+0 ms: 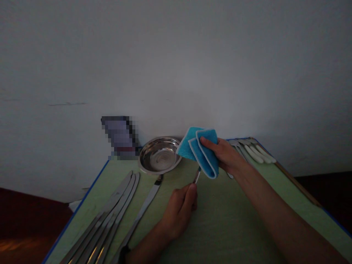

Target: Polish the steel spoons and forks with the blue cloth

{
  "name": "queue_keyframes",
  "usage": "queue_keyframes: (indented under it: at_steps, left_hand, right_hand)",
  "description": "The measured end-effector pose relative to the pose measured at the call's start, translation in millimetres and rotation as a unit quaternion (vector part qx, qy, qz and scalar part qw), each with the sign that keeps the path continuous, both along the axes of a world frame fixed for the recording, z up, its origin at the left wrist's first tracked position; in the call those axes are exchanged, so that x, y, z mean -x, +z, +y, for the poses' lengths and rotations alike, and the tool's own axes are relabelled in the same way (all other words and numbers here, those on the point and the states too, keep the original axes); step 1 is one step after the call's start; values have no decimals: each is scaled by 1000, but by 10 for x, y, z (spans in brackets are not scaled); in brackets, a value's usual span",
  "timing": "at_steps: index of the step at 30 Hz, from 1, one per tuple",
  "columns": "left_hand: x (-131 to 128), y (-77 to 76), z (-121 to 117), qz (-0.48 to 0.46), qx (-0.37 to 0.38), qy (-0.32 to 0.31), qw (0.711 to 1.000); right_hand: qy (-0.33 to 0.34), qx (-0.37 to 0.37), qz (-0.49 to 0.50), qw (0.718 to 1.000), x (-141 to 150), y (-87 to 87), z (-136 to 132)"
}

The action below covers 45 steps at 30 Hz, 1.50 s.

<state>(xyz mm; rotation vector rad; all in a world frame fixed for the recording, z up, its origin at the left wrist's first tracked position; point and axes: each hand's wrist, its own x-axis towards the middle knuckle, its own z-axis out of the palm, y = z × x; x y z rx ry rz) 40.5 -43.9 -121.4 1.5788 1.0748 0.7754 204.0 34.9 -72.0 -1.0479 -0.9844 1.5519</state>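
Note:
My left hand point(181, 205) is closed around the handle of a slim metal utensil point(197, 176), whose upper end disappears behind a cloth, so its kind is hidden. A folded blue cloth point(203, 150) with a pale edge is pinched in my right hand point(222, 152), thumb on the near side. The cloth touches or overlaps the utensil's shaft. Behind the hands, to the left, sits a shiny steel bowl point(159, 157). A single metal knife point(148, 200) lies between the bowl and my left forearm.
Several long metal knives point(110, 209) lie side by side on the left of the green table point(220, 227). Cutlery with white handles point(255, 152) rests at the back right. A blurred, pixelated device-like object point(121, 135) leans against the wall point(176, 66).

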Motion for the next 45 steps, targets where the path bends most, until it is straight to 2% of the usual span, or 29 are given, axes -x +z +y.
queue_keyframes:
  at_steps: [4, 7, 8, 11, 14, 20, 26, 30, 35, 37, 39, 41, 43, 45]
  left_hand:
    - [2, 19, -2, 11, -7, -15, 1000]
    - [5, 18, 4, 19, -12, -15, 1000]
    - [7, 16, 8, 23, -13, -12, 1000]
    - [13, 5, 18, 34, -20, -7, 999]
    - [15, -6, 15, 48, -32, -17, 998]
    - [-12, 20, -16, 102, -59, -51, 992]
    - [-23, 53, -28, 129, -63, -76, 987]
    - [-12, 51, -25, 121, -53, -79, 988]
    - [1, 21, -16, 88, -30, -61, 994]
    - [5, 13, -12, 68, -10, -47, 997]
    - [5, 10, -8, 45, 8, -25, 999]
    - [1, 7, -3, 23, 18, 3, 1000]
    - [-8, -1, 2, 5, 22, 28, 999]
    - [-20, -15, 10, -9, 23, 50, 998]
  right_hand:
    - [-60, 0, -21, 998, 20, -9, 28]
    - [-118, -47, -129, 983, 14, -11, 36]
    - [-137, -72, -187, 970, 6, -6, 35]
    - [-180, -135, -354, 908, -27, 28, 24]
    - [-160, -142, -443, 871, -77, 72, 13]
    - [-54, -114, -469, 874, -218, 180, -17]
    - [-54, -134, -509, 848, -186, 183, -25]
    - [-80, -149, -478, 862, -124, 120, -15]
    - [-138, -110, -373, 911, -109, 36, 4]
    - [-125, -84, -325, 934, -107, 6, 9]
    - [-81, -65, -276, 956, -88, -14, 9]
    - [-50, -46, -191, 979, -44, -24, 4]
    - [-52, -25, -98, 994, 28, -30, -2]
    - [-64, -9, -47, 997, 124, -39, -12]
